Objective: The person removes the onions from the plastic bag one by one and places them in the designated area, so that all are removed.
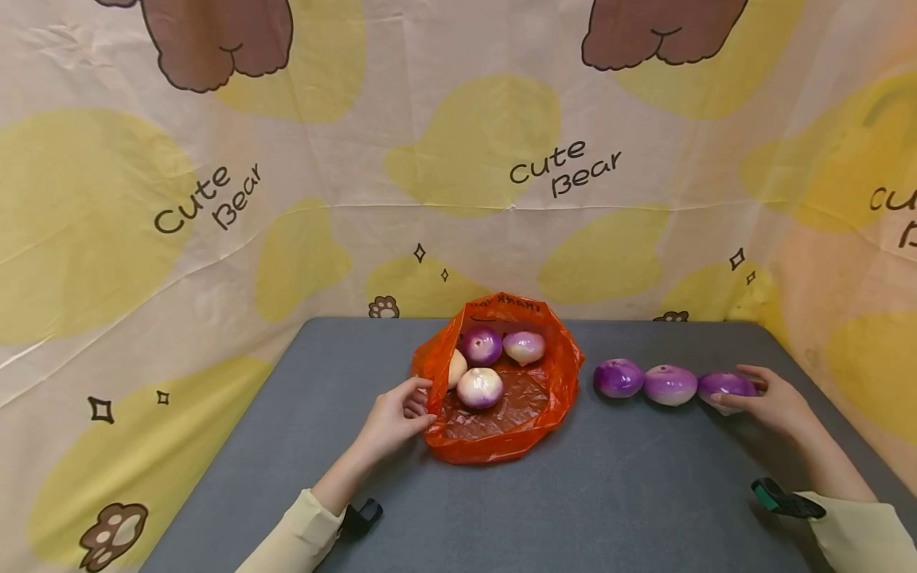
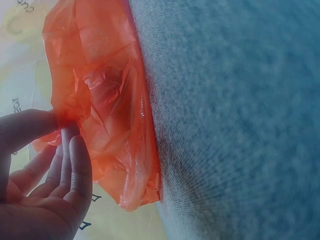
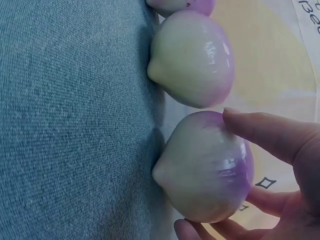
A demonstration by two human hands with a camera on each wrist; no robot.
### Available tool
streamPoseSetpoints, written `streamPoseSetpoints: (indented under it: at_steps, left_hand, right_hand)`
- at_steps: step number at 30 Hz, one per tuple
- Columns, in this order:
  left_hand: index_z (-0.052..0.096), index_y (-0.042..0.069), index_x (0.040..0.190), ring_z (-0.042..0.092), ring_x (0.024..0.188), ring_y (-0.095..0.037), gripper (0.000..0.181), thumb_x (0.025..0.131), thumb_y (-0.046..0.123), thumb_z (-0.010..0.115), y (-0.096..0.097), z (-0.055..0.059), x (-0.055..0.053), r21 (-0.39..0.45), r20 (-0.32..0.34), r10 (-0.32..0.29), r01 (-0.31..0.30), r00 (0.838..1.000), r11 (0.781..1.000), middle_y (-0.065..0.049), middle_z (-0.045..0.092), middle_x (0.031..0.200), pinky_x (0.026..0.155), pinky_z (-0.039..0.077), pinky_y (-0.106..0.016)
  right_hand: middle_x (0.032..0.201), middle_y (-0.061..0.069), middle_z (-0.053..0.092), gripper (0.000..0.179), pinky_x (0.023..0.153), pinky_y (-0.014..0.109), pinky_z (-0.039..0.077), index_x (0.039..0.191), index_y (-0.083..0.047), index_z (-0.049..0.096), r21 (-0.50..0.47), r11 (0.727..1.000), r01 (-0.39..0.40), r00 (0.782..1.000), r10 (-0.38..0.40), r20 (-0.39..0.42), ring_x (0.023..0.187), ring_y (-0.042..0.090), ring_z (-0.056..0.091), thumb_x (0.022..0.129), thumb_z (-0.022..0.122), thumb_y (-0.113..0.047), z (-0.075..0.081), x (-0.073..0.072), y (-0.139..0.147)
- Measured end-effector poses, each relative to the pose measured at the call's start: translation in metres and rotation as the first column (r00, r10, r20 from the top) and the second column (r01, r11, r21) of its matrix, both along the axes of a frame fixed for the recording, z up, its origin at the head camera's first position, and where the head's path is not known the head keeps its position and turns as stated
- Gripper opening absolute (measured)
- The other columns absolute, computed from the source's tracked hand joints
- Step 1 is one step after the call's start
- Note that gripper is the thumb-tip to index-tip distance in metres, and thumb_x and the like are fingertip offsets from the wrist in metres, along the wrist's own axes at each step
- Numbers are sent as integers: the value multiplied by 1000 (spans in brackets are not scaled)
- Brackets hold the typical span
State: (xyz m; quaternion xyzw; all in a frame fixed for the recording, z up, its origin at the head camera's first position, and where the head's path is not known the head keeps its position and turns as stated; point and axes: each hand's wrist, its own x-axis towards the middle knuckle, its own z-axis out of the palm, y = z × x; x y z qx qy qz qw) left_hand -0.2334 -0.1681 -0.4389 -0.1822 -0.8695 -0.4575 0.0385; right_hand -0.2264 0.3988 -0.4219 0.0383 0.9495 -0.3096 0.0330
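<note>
An orange-red plastic bag (image 1: pixel 494 454) stands with its mouth spread, several purple-and-white turnips inside, one a mostly white turnip (image 1: pixel 480 388) near the front. At the bag's left rim, my left hand (image 1: pixel 403 410) pinches the plastic between thumb and fingers, as the left wrist view also shows. To the right of the bag, three turnips sit in a row on the table. Around the rightmost turnip (image 3: pixel 205 167) my right hand (image 1: pixel 777 402) has its thumb and fingers curled; its pointed root end is low, by the table surface.
The middle turnip (image 1: pixel 670 385) sits close beside the gripped one, with the left turnip (image 1: pixel 618 378) nearer the bag. A grey cloth-like table (image 1: pixel 573 509) lies under everything. Behind it and along its sides hangs a printed curtain (image 1: pixel 458 159).
</note>
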Motion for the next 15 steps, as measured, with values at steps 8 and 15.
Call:
streamPoseSetpoints:
  at_steps: [8, 15]
  left_hand:
    - [59, 8, 117, 63, 75, -12, 43, 77, 5, 75, 2, 1, 1, 0, -5, -3, 3, 1000, 1000, -6, 64, 88, 69, 53, -21]
    - [59, 8, 116, 63, 75, -13, 43, 77, 4, 75, 2, 1, 1, 3, 0, 3, -3, 1000, 1000, -7, 64, 88, 69, 53, -21]
  right_hand:
    - [132, 48, 26, 88, 87, 67, 37, 140, 14, 20, -18, 1000, 2, 999, -2, 33, 112, 61, 34, 89, 59, -47, 2, 3, 4]
    - [132, 48, 27, 87, 86, 66, 38, 140, 13, 21, -7, 1000, 12, 999, -12, 32, 112, 61, 35, 89, 58, -48, 3, 5, 8]
